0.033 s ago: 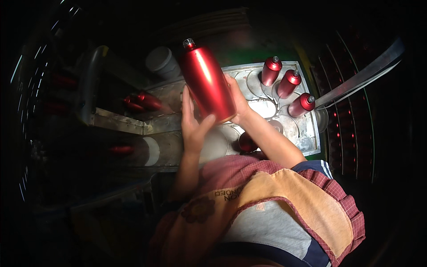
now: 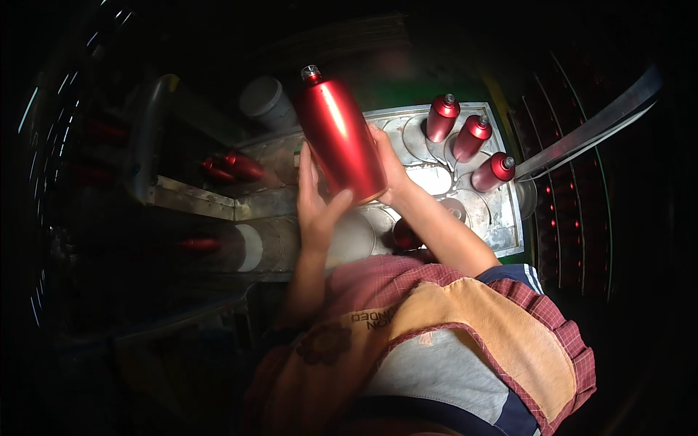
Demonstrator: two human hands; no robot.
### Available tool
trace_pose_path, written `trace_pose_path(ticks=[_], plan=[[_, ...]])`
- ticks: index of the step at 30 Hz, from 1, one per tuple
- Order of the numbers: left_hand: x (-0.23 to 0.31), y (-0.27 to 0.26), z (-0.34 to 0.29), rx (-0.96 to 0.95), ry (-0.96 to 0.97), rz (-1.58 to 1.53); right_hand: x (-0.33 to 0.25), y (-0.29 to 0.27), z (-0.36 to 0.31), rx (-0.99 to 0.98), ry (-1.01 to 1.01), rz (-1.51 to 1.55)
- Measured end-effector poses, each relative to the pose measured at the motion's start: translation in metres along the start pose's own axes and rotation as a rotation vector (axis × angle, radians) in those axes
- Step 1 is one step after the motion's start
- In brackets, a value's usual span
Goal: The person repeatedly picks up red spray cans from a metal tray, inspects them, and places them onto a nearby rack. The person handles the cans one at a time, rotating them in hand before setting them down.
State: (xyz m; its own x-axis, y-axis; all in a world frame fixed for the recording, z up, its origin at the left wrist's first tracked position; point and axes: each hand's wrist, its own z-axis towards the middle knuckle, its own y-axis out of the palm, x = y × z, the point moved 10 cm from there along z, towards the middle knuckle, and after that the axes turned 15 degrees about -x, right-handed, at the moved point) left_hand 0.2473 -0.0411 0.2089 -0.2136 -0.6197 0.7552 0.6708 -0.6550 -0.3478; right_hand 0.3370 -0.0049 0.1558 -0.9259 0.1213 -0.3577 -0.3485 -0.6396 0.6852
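A glossy metallic-red bottle (image 2: 340,138) with a clear threaded neck is held up in both hands, leaning with its neck to the far left. Against its lower left side, my left hand (image 2: 317,200) is closed on it, the thumb near the base. My right hand (image 2: 391,163) grips the lower right side, with most of its fingers hidden behind the bottle. Three similar red bottles, a far one (image 2: 443,118), a middle one (image 2: 472,138) and a nearer one (image 2: 494,172), stand upright to the right. Beneath my right forearm another dark red bottle (image 2: 406,232) is partly hidden.
Overlapping metal plates form a conveyor track (image 2: 402,138) inside a metal-edged frame (image 2: 518,225). Several red bottles (image 2: 243,166) sit in the dim left part. A pale bucket (image 2: 263,98) stands beyond. A curved metal strip (image 2: 592,123) juts out at right, beside dark racks (image 2: 560,196).
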Motion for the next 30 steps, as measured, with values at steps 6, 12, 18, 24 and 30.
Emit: trace_pose_path(ticks=[6, 12, 18, 24, 30], plan=[[-0.005, 0.003, -0.024, 0.027, -0.054, -0.094, 0.018, 0.001, -0.024, -0.05, -0.013, 0.067], [-0.025, -0.012, -0.035, 0.089, -0.079, -0.28, 0.035, 0.009, -0.035, -0.116, -0.013, 0.052], [-0.093, -0.068, -0.002, -0.051, -0.098, -0.828, 0.075, -0.008, -0.007, -0.14, 0.188, 0.265], [-0.131, -0.09, -0.008, 0.043, -0.049, -0.882, 0.094, -0.035, -0.008, -0.045, 0.208, 0.077], [-0.122, -0.091, -0.01, 0.136, -0.072, -0.815, 0.1, -0.051, -0.013, 0.116, 0.21, 0.093]])
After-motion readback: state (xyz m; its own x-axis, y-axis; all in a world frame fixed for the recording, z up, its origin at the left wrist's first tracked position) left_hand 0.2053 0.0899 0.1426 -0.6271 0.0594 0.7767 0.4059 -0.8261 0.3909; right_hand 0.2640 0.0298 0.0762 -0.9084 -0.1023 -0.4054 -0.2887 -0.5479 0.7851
